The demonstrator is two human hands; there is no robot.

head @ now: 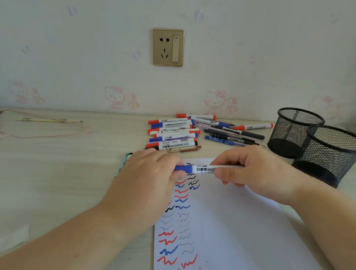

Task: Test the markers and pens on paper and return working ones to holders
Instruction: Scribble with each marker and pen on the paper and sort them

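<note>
A blue-capped whiteboard marker [202, 168] lies level above the top of the white paper [236, 227], held at both ends. My left hand [148, 177] pinches its blue cap, and my right hand [247, 169] grips the white barrel. The paper carries several red, blue and black squiggles down its left side. Behind the hands lies a row of red, blue and black whiteboard markers [172, 133], and to their right a loose heap of pens [229, 133]. Two black mesh holders [296, 130] [333, 152] stand at the right, and nothing shows above their rims.
A mint-green pen [124, 159] peeks out behind my left hand. Far left on the wooden desk lie a pink cord [42, 132] and a pale stick-like pen [47, 120]. The wall with a socket plate [168, 47] bounds the desk at the back.
</note>
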